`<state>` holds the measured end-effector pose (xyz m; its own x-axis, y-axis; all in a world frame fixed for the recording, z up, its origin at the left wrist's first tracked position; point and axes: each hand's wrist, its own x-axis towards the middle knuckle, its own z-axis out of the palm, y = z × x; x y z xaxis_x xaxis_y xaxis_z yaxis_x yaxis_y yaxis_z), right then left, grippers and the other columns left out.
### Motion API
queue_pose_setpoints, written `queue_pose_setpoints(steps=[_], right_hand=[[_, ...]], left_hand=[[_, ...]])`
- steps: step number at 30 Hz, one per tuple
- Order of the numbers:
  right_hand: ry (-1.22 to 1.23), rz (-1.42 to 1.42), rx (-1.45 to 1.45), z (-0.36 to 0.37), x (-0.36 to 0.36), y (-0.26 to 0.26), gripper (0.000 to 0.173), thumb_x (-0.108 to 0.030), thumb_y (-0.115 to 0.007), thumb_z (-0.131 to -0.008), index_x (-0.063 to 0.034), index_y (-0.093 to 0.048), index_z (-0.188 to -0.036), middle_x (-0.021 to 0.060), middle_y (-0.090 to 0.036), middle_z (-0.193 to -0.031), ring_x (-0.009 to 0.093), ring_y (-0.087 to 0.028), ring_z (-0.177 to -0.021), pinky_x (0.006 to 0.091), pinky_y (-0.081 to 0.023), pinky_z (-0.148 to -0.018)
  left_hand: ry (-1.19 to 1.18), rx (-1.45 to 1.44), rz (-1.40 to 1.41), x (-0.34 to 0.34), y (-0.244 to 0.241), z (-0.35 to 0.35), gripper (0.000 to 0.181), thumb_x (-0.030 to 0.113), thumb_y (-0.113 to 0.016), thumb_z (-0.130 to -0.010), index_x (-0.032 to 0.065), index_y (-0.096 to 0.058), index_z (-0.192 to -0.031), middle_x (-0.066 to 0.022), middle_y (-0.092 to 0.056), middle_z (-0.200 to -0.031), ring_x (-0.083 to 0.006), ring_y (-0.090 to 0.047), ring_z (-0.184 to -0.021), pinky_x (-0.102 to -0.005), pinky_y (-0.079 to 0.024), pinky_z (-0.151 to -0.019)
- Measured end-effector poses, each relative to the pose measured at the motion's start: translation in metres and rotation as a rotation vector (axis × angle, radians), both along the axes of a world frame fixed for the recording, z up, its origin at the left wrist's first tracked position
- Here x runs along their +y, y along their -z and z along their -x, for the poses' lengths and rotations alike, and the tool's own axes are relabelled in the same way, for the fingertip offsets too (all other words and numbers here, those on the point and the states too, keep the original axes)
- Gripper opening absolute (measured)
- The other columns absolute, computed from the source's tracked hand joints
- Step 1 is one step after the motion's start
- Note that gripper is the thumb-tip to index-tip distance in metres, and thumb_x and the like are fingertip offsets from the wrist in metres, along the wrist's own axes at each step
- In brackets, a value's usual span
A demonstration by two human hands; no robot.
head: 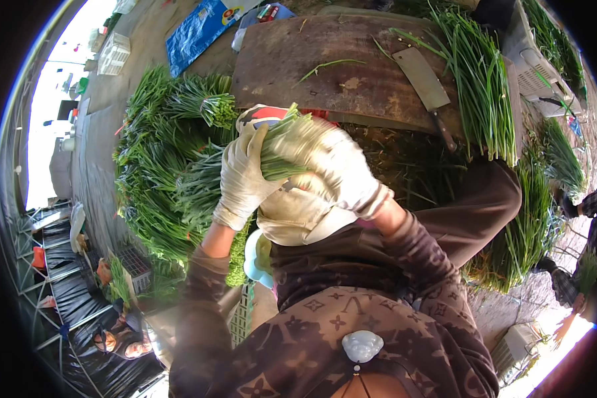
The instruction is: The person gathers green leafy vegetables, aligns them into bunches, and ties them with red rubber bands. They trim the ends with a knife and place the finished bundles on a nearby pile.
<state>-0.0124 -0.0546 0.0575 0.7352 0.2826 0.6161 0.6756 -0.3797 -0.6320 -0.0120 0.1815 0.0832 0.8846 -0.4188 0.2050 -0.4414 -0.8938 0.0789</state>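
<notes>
In white work gloves, my hands are raised over a cream cloth on my lap. My left hand is wrapped around a bunch of green chives, whose pale stem ends point up and away. The leaves trail out to the left below that hand. Against the stem side of the bunch is my right hand, blurred by motion, its fingers curled over the stems. Beyond them a wooden board carries a cleaver and a loose sheaf of chives along its right side.
Tied chive bunches are heaped to my left. More loose chives lie by my right knee. White plastic crates stand at the far right, with another person's dark sleeve below. A blue printed bag lies beyond the heap.
</notes>
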Motion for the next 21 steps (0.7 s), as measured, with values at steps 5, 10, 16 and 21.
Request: queue_pose_setpoints(steps=[5,10,16,21], right_hand=[[0.293,-0.025,0.496,-0.002,-0.015,0.074,0.023,-0.012,-0.063,-0.095,-0.0096,-0.072,-0.115,0.0152,-0.072,-0.104,0.034,-0.070,-0.097,0.0389,-0.056,-0.087],[-0.044,-0.222,0.166,0.015,0.000,0.029,0.042,-0.016,-0.070,-0.092,-0.0120,-0.063,-0.133,0.0152,-0.065,-0.128,0.035,-0.060,-0.121,0.0398,-0.051,-0.100],[0.157,-0.466,0.726,0.014,0.002,0.085,0.025,-0.016,-0.070,-0.094,-0.0058,-0.070,-0.117,0.0136,-0.071,-0.113,0.026,-0.071,-0.098,0.0361,-0.057,-0.086],[-0.077,-0.611,0.730,0.023,0.030,0.058,0.079,-0.023,-0.083,-0.086,-0.0027,-0.042,-0.151,0.0153,-0.052,-0.141,0.026,-0.049,-0.132,0.0390,-0.038,-0.115]], left_hand=[[-0.048,-0.126,-0.098,0.000,0.013,0.015,0.105,0.034,-0.090,-0.062,0.0133,-0.041,-0.152,-0.0133,-0.055,-0.122,-0.0358,-0.054,-0.115,-0.0518,-0.042,-0.101],[-0.049,-0.193,-0.007,0.004,0.022,0.020,0.100,0.036,-0.091,-0.060,0.0122,-0.047,-0.147,-0.0121,-0.055,-0.124,-0.0349,-0.054,-0.116,-0.0525,-0.041,-0.103],[-0.080,-0.192,0.028,0.014,0.020,0.033,0.111,0.036,-0.094,-0.055,0.0110,-0.041,-0.150,-0.0134,-0.053,-0.132,-0.0364,-0.052,-0.121,-0.0524,-0.039,-0.106],[-0.009,0.167,-0.045,0.004,-0.019,0.024,0.123,0.036,-0.096,-0.050,0.0128,-0.035,-0.155,-0.0109,-0.050,-0.133,-0.0339,-0.049,-0.124,-0.0539,-0.035,-0.109]])
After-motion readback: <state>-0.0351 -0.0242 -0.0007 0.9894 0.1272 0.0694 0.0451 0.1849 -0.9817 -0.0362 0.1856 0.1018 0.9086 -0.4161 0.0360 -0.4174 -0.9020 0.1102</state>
